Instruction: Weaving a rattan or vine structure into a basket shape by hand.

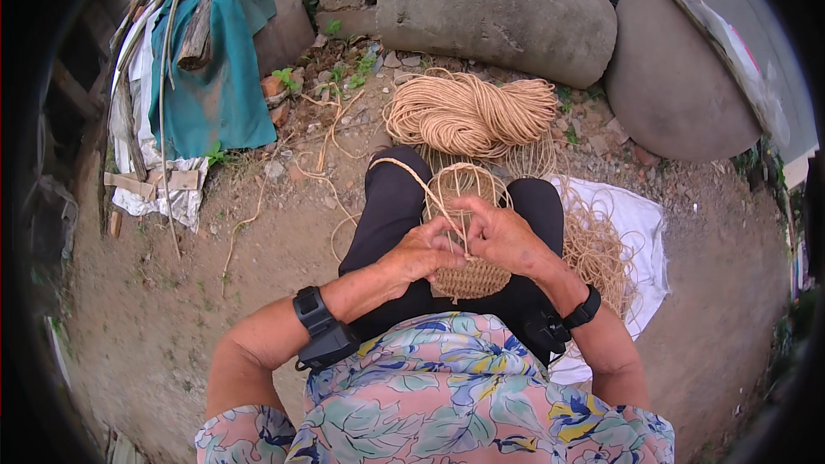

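A small woven basket (471,279) of tan cord rests between my thighs, its far rim and an arched handle rising toward my knees. Over its near side, my left hand (418,251) is closed, with the fingertips pinching a twisted straw-coloured cord (402,167). That cord loops up over my left knee and comes back down to the fingers. Close beside it, my right hand (501,239) is also closed, thumb and forefinger on the cord just above the weave. The fingers partly hide the exact spot where the cord meets the basket.
A big coiled hank of cord (473,112) lies beyond my knees. Thin loose cord (597,249) is heaped on a white sack (649,241) at my right. Further off are a concrete cylinder (498,13), a round grey slab (679,77) and a green cloth (215,77). Strands trail across the dirt at left.
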Available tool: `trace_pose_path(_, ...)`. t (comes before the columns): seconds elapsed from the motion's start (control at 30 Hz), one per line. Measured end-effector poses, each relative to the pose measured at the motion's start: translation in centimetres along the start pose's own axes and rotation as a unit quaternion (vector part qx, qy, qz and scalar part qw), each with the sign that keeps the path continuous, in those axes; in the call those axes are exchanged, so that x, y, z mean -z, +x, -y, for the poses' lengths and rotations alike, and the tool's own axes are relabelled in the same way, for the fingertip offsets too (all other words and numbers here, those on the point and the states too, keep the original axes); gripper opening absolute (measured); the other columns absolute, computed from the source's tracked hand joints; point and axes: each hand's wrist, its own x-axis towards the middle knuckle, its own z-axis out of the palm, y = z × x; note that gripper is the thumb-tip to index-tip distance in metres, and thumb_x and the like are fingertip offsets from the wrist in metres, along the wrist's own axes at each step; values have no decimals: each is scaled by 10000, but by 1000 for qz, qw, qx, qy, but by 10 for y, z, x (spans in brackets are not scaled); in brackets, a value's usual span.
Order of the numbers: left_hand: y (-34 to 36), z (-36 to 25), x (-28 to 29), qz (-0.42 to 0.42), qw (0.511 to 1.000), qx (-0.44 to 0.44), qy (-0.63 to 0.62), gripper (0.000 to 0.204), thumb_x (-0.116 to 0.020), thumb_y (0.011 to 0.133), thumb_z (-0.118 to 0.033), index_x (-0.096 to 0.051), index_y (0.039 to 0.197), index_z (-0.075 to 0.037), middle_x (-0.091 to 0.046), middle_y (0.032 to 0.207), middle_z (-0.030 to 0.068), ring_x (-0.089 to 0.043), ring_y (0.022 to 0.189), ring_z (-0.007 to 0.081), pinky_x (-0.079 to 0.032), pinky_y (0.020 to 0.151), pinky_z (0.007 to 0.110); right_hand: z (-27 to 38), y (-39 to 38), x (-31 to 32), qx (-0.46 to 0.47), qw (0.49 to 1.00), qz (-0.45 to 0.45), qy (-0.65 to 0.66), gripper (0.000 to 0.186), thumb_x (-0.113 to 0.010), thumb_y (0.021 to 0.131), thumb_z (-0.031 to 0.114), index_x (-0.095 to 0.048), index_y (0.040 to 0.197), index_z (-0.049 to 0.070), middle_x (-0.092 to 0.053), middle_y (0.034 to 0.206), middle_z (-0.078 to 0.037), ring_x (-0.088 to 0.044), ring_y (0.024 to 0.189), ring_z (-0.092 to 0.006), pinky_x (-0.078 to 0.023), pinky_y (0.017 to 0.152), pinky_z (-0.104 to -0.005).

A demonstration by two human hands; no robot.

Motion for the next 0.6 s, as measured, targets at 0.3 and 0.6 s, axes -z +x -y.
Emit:
trace_pose_path(0.3, -7, 11, -5, -27, 997, -65, -10, 552, -730, 818, -124, -436, 1285, -104, -635, 989, 32, -555, 727, 68, -422, 529, 195, 17, -35, -14, 44, 992, -117, -7, 380, -588, 788, 3, -550, 1152, 106, -614, 751, -75, -599, 587, -207, -479, 574, -346)
trace_pose_path(0.6, -11, 22, -11, -77, 989, -124, -29, 621, -731, 821, -118, -349, 1311, -118, -640, 992, 34, -551, 733, 60, -418, 519, 191, 2, -23, -26, -25, 976, -123, 177, 279, -597, 789, -35, -550, 1049, 55, -561, 699, -3, -542, 583, -75, -437, 533, -264)
